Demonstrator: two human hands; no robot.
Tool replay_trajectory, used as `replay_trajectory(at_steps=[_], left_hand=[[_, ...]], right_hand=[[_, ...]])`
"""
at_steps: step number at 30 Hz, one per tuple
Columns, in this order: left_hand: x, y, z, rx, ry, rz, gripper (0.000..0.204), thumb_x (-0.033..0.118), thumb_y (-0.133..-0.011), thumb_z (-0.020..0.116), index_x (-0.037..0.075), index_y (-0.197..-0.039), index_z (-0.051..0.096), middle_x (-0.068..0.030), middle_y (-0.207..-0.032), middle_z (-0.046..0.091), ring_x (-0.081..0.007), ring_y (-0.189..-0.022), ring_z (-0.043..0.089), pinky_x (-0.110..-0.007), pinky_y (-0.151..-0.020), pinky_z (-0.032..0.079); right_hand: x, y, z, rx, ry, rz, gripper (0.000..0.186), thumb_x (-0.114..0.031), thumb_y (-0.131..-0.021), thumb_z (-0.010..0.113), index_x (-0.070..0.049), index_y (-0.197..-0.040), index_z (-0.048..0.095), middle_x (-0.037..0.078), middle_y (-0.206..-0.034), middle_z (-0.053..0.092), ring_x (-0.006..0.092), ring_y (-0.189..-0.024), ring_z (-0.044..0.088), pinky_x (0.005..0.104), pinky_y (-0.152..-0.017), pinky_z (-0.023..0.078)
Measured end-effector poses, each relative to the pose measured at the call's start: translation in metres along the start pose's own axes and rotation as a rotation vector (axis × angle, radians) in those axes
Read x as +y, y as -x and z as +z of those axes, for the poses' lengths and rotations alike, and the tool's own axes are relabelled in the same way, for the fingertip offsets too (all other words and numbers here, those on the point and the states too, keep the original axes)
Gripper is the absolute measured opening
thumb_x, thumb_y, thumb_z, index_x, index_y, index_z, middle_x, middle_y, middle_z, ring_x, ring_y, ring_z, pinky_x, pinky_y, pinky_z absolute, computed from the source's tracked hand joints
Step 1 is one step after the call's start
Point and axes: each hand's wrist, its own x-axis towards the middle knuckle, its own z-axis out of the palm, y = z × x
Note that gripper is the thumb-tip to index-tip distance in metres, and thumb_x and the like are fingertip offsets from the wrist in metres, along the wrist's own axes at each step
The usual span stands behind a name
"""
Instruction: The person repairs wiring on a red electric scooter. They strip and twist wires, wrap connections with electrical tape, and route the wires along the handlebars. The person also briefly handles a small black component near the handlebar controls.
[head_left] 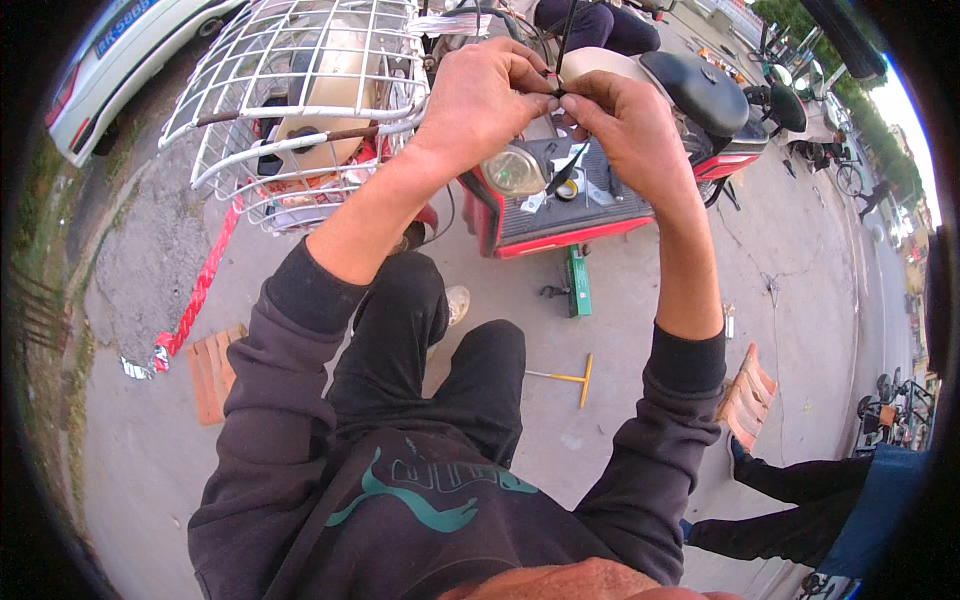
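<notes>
Up in front of me, my left hand (pixel 482 95) and my right hand (pixel 625 120) meet fingertip to fingertip. Both pinch a thin black wire (pixel 566 50) that runs upward from between them; a small red bit shows at the left fingers. How the wire ends is hidden by the fingertips. Just below the hands is a red electric scooter with a ribbed dark footboard (pixel 540 228). On that board lie a roll of tape (pixel 567 190) and small scraps. A round headlight (pixel 513 172) sits at its left.
A white wire basket (pixel 300 110) stands at the left. On the ground are a yellow T-handle wrench (pixel 584 380), a green box (pixel 578 283), bricks (pixel 755 390) and red-and-white tape (pixel 205 285). Another person's legs (pixel 790 500) are at lower right; a white car (pixel 140 60) is at upper left.
</notes>
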Motion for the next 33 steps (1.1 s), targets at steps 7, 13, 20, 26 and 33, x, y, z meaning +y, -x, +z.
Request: replay_trajectory(at_steps=[7,13,20,26,33], left_hand=[[-0.002,-0.004,0.003,0.023,-0.041,0.124,0.018,0.016,-0.080,0.080,0.002,-0.092,0.080,-0.0113,-0.102,0.075,-0.0241,-0.090,0.074,-0.033,-0.084,0.056],[-0.010,0.002,0.011,0.008,0.037,-0.149,0.025,0.012,-0.086,0.077,-0.001,-0.107,0.075,-0.0104,-0.093,0.076,-0.0114,-0.083,0.069,-0.028,-0.076,0.055],[-0.029,0.025,0.033,0.142,0.416,-0.054,0.020,0.004,-0.095,0.074,-0.004,-0.112,0.074,-0.0045,-0.100,0.075,-0.0081,-0.090,0.067,-0.023,-0.081,0.053],[-0.050,0.026,0.042,0.287,0.578,0.065,0.027,-0.001,-0.096,0.071,-0.001,-0.122,0.066,-0.0080,-0.110,0.072,-0.0119,-0.098,0.067,-0.026,-0.088,0.054],[-0.024,0.023,0.047,0.219,0.460,0.054,0.024,0.007,-0.094,0.075,-0.001,-0.116,0.071,-0.0086,-0.101,0.077,-0.0104,-0.088,0.071,-0.026,-0.078,0.057]], right_hand=[[0.008,0.004,0.004,0.047,-0.140,0.037,0.028,-0.022,-0.096,0.069,0.005,-0.103,0.073,0.017,-0.079,0.072,0.0235,-0.069,0.070,0.0359,-0.068,0.056],[0.003,0.000,0.027,0.267,-0.010,0.125,0.032,-0.027,-0.089,0.078,0.004,-0.088,0.073,0.014,-0.071,0.068,0.0158,-0.065,0.061,0.0361,-0.061,0.051],[-0.006,0.011,0.016,0.260,-0.076,0.132,0.029,-0.029,-0.086,0.075,0.000,-0.086,0.077,0.020,-0.080,0.073,0.0368,-0.078,0.072,0.0452,-0.075,0.056],[-0.001,-0.004,0.033,0.323,-0.046,0.067,0.026,-0.027,-0.084,0.073,-0.001,-0.085,0.078,0.023,-0.081,0.072,0.0397,-0.081,0.071,0.0478,-0.078,0.056],[0.002,0.009,0.029,0.290,-0.294,0.167,0.025,-0.011,-0.094,0.066,0.008,-0.107,0.073,0.016,-0.089,0.076,0.0191,-0.071,0.070,0.0349,-0.069,0.057]])
